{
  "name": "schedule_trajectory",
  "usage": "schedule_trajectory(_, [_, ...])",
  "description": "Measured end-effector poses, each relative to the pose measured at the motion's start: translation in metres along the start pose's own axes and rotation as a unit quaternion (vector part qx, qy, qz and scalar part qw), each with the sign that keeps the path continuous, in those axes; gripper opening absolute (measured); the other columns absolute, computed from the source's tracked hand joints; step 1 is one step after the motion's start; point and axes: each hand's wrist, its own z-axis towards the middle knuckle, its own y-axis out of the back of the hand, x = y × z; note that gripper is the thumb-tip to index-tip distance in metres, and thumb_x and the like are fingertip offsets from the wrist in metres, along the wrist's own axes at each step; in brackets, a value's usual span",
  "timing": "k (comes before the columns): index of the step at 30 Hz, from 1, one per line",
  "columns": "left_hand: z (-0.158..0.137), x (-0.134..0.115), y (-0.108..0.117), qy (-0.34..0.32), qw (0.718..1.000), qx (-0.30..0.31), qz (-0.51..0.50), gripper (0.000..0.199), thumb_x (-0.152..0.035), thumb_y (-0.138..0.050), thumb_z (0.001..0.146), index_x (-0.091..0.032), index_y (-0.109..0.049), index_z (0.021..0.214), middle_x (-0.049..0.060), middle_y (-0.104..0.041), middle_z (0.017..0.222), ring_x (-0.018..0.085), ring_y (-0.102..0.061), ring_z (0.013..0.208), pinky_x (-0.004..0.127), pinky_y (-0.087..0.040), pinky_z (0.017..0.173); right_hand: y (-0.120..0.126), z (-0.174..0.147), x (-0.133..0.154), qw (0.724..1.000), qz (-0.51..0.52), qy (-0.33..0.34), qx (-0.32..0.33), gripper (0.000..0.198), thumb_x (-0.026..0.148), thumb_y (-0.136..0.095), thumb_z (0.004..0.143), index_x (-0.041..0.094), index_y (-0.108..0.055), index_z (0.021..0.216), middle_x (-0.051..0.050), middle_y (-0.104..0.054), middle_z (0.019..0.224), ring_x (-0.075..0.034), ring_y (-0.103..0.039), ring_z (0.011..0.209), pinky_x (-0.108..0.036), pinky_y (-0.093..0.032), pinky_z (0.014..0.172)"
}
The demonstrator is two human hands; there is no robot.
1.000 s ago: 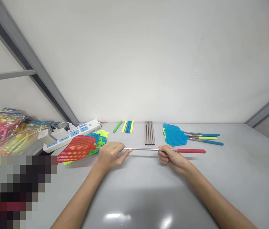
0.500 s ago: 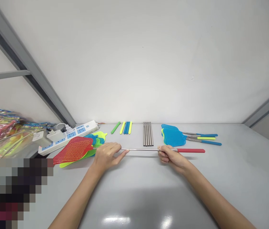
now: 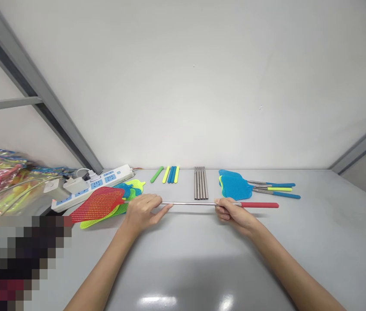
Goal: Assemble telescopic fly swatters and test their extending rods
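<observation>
Both hands hold a red fly swatter (image 3: 100, 203) level across the table, its thin metal rod drawn out between them. My left hand (image 3: 143, 211) is closed round the rod near the red mesh head, thumb stretched along it. Farther right, my right hand (image 3: 233, 212) grips the rod just short of the red handle (image 3: 260, 205). Beneath the red head lie yellow, green and blue swatter heads (image 3: 134, 188), partly hidden. Behind the rod, several metal tubes (image 3: 201, 183) lie side by side. Left of them are coloured grips (image 3: 173, 174) in blue and yellow, with a green one (image 3: 157, 174).
At the right lie assembled swatters with blue heads (image 3: 236, 185) and blue or yellow handles. A white power strip (image 3: 118, 175) with plugs stands behind the left pile. Plastic-wrapped goods (image 3: 1, 181) fill the far left. A wall (image 3: 195, 108) rises behind the table (image 3: 332, 224).
My left hand and the red head have shifted slightly to the left, lengthening the rod a little. My right hand stays in place.
</observation>
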Motion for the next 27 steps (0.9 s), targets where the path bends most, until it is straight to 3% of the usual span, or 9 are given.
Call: schedule_trajectory(27, [-0.001, -0.001, 0.003, 0.004, 1.0, 0.005, 0.01, 0.03, -0.036, -0.052, 0.07, -0.018, -0.043, 0.048, -0.004, -0.043, 0.042, 0.009, -0.041, 0.043, 0.022, -0.028, 0.048, 0.012, -0.002, 0.001, 0.999, -0.031, 0.023, 0.001, 0.035, 0.034, -0.042, 0.076, 0.017, -0.026, 0.049, 0.005, -0.021, 0.05, -0.007, -0.016, 0.044, -0.026, -0.011, 0.047])
